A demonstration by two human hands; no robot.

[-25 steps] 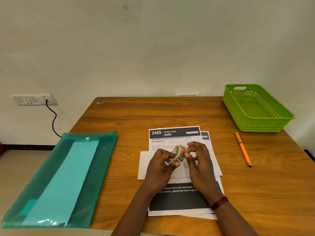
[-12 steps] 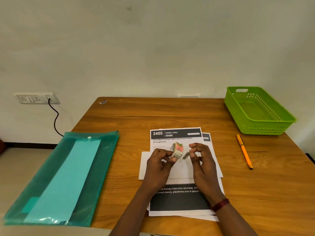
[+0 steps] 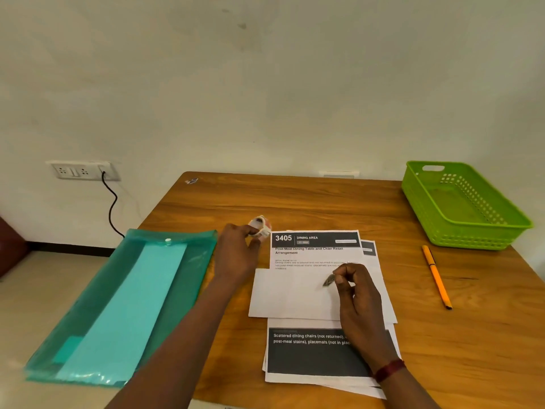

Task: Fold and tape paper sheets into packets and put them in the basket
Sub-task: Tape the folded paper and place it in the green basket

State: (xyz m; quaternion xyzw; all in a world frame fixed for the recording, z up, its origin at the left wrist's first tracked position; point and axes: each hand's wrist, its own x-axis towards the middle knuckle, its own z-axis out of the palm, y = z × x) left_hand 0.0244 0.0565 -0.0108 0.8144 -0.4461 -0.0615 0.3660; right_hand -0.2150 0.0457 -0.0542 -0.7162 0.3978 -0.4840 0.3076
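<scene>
Since half a second ago our hands have parted: the left hand (image 3: pixel 236 255) has carried the tape roll (image 3: pixel 260 226) up and leftward, off the paper and over the bare surface (image 3: pixel 309 202) just left of the printed header, while the right hand (image 3: pixel 358 293) has dropped toward the middle of the frame with a torn strip of tape (image 3: pixel 328 281).

Our left grip pinches the roll between thumb and fingertips. Our right grip is pressed together on one end of the strip, which hangs just above the folded white packet (image 3: pixel 292 293). That packet lies across the printed sheets (image 3: pixel 317 252) in the lower centre of the frame, and we judge it not yet sealed.

We expect the folded paper to be light and springy, so its flap may lift unless a finger holds it flat. The strip is flimsy and sticky, best held by its very end and laid across the flap edge. The packet itself we would lift by a long edge.

On the top sheet we read "3405", "DINING AREA" and "Post-Meal Dining Table and Chair Reset Arrangement"; lower down, "Scattered dining chairs (not returned)". The green basket (image 3: pixel 469 231) waits at the upper right, with no packets visible in it.
</scene>
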